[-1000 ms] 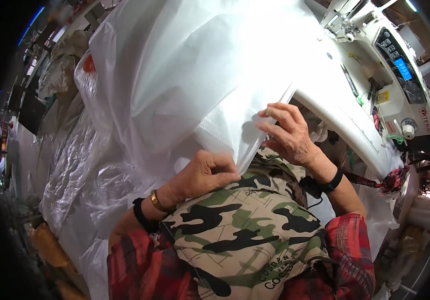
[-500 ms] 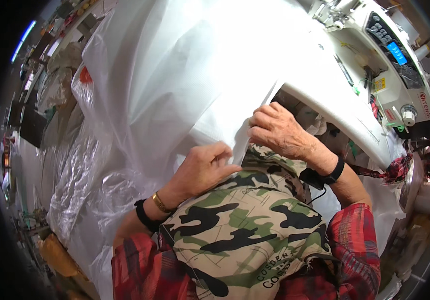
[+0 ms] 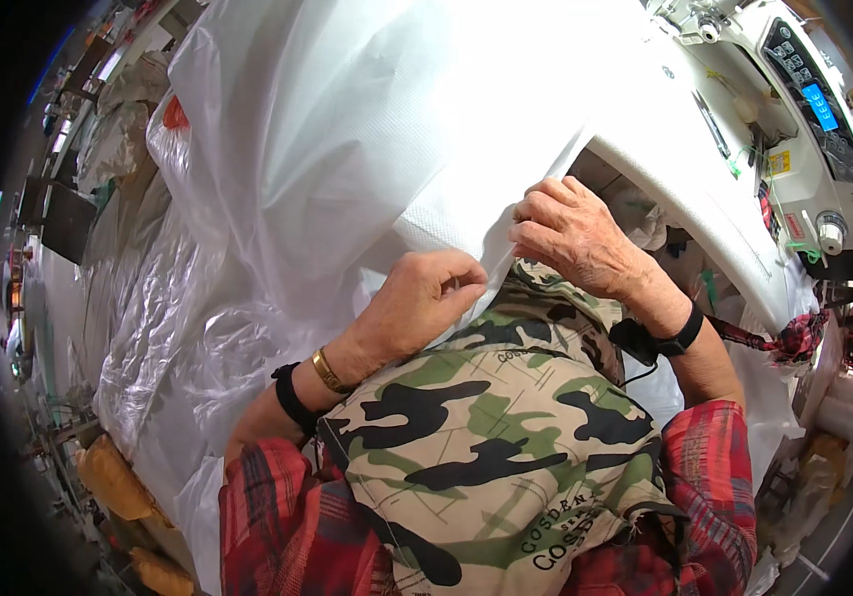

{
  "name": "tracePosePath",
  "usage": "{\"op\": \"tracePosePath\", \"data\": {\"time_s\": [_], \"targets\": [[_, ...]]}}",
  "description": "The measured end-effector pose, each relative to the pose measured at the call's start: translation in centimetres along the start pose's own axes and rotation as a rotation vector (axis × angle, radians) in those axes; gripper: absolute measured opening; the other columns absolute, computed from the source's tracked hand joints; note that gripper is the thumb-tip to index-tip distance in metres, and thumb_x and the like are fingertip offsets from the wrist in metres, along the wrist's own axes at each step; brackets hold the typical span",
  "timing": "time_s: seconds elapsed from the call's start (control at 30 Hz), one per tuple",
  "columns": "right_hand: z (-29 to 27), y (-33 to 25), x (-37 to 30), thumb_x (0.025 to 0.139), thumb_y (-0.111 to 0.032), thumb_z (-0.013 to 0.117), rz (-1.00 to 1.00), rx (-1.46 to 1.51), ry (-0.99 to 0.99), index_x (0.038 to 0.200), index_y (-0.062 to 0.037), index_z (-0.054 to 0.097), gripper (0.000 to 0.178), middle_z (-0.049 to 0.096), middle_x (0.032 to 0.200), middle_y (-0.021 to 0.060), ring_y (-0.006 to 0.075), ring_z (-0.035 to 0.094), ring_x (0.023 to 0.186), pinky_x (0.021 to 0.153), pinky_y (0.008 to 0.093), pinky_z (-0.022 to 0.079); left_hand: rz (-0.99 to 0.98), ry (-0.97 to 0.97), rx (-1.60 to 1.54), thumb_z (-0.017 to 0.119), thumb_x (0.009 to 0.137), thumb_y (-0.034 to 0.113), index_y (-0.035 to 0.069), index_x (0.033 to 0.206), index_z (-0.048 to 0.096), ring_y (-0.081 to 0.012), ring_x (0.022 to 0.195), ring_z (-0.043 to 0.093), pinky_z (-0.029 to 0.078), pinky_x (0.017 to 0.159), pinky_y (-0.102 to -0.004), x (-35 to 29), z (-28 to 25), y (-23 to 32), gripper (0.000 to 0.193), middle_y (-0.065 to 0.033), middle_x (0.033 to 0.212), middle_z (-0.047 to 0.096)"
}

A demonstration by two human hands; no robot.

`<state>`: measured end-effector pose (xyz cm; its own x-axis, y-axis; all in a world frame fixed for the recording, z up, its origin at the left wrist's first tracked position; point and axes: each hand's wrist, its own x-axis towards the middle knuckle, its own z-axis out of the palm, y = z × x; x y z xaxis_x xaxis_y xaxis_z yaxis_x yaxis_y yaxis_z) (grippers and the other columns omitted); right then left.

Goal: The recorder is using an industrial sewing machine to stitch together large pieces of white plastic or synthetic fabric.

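A large sheet of white, semi-transparent textured material [image 3: 337,149] spreads over the work surface and drops toward my lap. My left hand [image 3: 425,298] pinches its near edge, thumb against the curled fingers. A little farther and to the right, my right hand [image 3: 577,238] grips the same edge with its fingers bent in; the fingertips are hidden. Between the hands a short stretch of the edge runs down at a slant. Just below lies a camouflage apron [image 3: 486,427] over my lap.
A white sewing machine [image 3: 834,189] with a lit blue display stands at the upper right. Its pale table edge [image 3: 685,209] curves beside my right hand. Crumpled clear plastic [image 3: 163,328] heaps at the left. A checked cloth strip [image 3: 794,338] is tied near the table's corner.
My left hand has risen, and its thumb, which was stretched out, now closes against the fingers. The right hand keeps its grip on the edge. The whole view has shifted slightly.
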<state>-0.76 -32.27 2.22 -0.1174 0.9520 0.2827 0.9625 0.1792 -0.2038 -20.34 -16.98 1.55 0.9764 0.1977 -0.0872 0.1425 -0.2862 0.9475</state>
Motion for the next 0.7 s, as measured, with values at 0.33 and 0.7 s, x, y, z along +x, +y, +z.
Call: {"op": "tracePosePath", "data": {"time_s": [0.33,0.7], "targets": [[-0.6,-0.4,0.6,0.081,-0.023,0.073,-0.004,-0.022,-0.041,0.083,-0.0106,0.056,0.021,0.054,0.091,0.0021,0.02,0.053,0.091,0.077,0.0349,0.043,0.27,0.095,0.393,0.069,0.083,0.005,-0.004,0.086,0.064,-0.0255,0.058,0.053,0.043,0.056,-0.0329,0.2,1.1,0.7,0.01,-0.0141,0.07,0.055],[-3.6,2.2,2.2,0.087,-0.023,0.069,0.032,-0.125,0.138,0.082,-0.0116,0.059,0.016,0.057,0.078,0.0007,0.0187,0.057,0.087,0.1,0.045,0.038,0.174,0.212,0.132,0.06,0.088,-0.004,-0.003,0.122,0.064,-0.0149,0.066,0.056,0.046,0.062,-0.0276,-2.3,-0.6,2.6,0.034,-0.0136,0.084,0.066]]}}
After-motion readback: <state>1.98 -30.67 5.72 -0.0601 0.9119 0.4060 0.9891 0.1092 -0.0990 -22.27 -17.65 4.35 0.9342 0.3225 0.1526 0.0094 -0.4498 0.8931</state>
